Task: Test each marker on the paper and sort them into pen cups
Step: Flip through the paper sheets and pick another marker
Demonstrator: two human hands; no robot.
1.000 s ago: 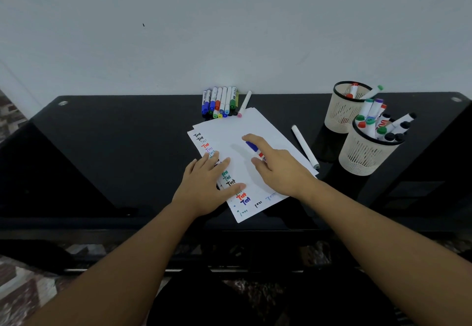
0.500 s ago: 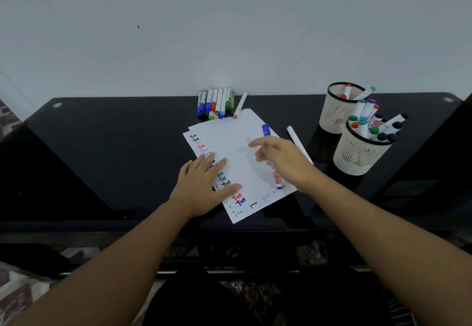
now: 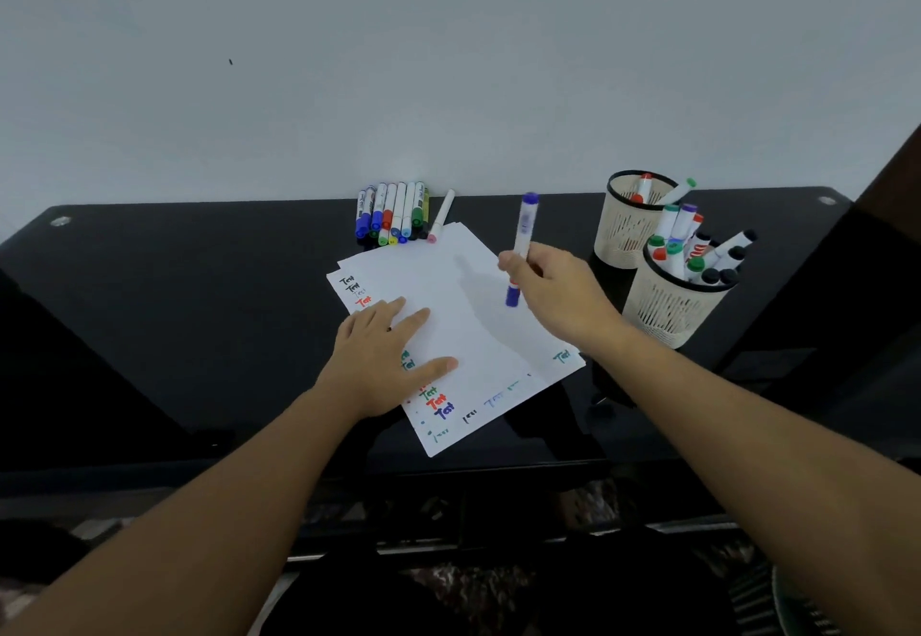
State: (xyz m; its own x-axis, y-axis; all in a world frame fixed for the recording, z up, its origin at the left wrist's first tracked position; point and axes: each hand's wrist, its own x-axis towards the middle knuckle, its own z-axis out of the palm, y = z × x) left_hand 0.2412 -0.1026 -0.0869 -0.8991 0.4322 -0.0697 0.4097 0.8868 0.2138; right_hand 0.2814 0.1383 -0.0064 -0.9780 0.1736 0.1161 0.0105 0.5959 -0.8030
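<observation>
A stack of white paper [image 3: 463,286] lies on the black table, with coloured "Test" marks along its left and lower edges. My left hand [image 3: 383,361] rests flat on the sheets, fingers spread. My right hand [image 3: 563,291] holds a blue marker [image 3: 522,236] nearly upright above the paper's right side, blue cap on top and blue end pointing down. Several loose markers [image 3: 391,212] lie in a row by the wall, with a white pink-tipped marker [image 3: 441,216] beside them. Two beige mesh pen cups, the far cup [image 3: 623,231] and the near cup [image 3: 663,306], stand at the right, both holding markers.
The black glass table [image 3: 174,296] runs against a pale wall. Its front edge lies just below the paper. A dark object [image 3: 887,217] rises at the far right edge of view. The two cups stand close together right of my right hand.
My right hand picked the blue marker up off the paper and raised it to nearly upright. The white marker that lay right of the paper is no longer visible. My left hand stayed on the sheets.
</observation>
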